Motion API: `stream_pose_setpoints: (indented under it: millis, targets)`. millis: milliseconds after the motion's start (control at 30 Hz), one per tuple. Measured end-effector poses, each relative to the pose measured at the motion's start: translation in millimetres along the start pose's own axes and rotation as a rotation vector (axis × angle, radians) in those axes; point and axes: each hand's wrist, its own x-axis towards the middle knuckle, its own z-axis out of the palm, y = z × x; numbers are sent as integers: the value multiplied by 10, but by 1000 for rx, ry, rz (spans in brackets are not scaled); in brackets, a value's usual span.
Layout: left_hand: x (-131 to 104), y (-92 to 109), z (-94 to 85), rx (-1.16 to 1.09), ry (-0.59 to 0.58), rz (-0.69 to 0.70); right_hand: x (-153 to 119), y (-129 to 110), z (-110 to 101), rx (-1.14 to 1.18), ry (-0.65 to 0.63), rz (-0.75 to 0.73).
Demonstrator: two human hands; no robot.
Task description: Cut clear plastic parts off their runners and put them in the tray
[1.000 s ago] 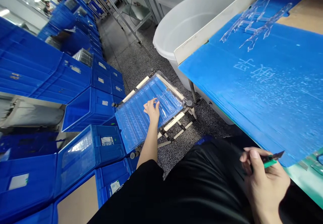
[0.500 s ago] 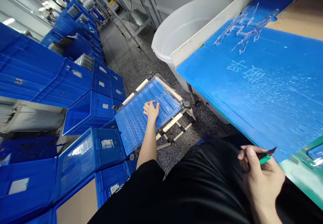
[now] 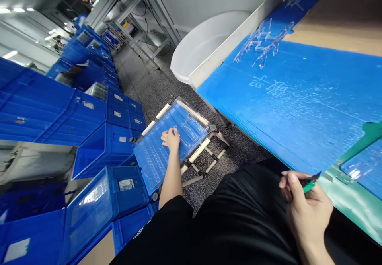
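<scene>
My left hand (image 3: 171,139) reaches down to a clear ribbed tray (image 3: 155,153) on a small stand, its fingers bent together against the tray. Anything between the fingertips is too small or too see-through to make out. Small clear plastic pieces (image 3: 191,125) lie in the tray's grooves, mostly toward its right end. Over my lap, beside the table edge, my right hand (image 3: 308,205) is closed around a craft knife (image 3: 308,186) with a green and black handle. The dark pointed blade sticks out past the fingers toward the table.
To the right is a table with a scratched blue sheet (image 3: 268,98) bearing clear plastic sprues (image 3: 262,44) and a green tool (image 3: 361,141). Behind its raised edge stands a big white tub (image 3: 197,46). Blue crates (image 3: 92,193) are stacked on the left.
My left hand has moved a little left along the tray, away from the clear pieces, and its fingers are closer together. The view has shifted; my right hand still grips the knife.
</scene>
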Motion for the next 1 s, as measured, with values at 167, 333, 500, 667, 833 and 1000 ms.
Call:
stream_pose_setpoints:
  millis: [167, 333, 500, 667, 833, 1000]
  targets:
    - [-88, 190, -102, 51, 57, 39, 22, 90, -78, -18, -21, -22]
    - [-390, 588, -642, -28, 145, 177, -107, -2, -245, 2, -52, -121]
    - [-998, 1536, -1117, -393, 36, 785, -340, -209, -576, 21, 109, -230]
    - [-2685, 2811, -1490, -594, -308, 1497, -649, -404, -943, 120, 292, -273]
    - [-3712, 3650, -1590, -166, -415, 1496, -869, -395, -1151, 161, 437, -290]
    - [-3681, 3798, -1500, -142, -468, 1490, -934, -330, -1234, 128, 499, -308]
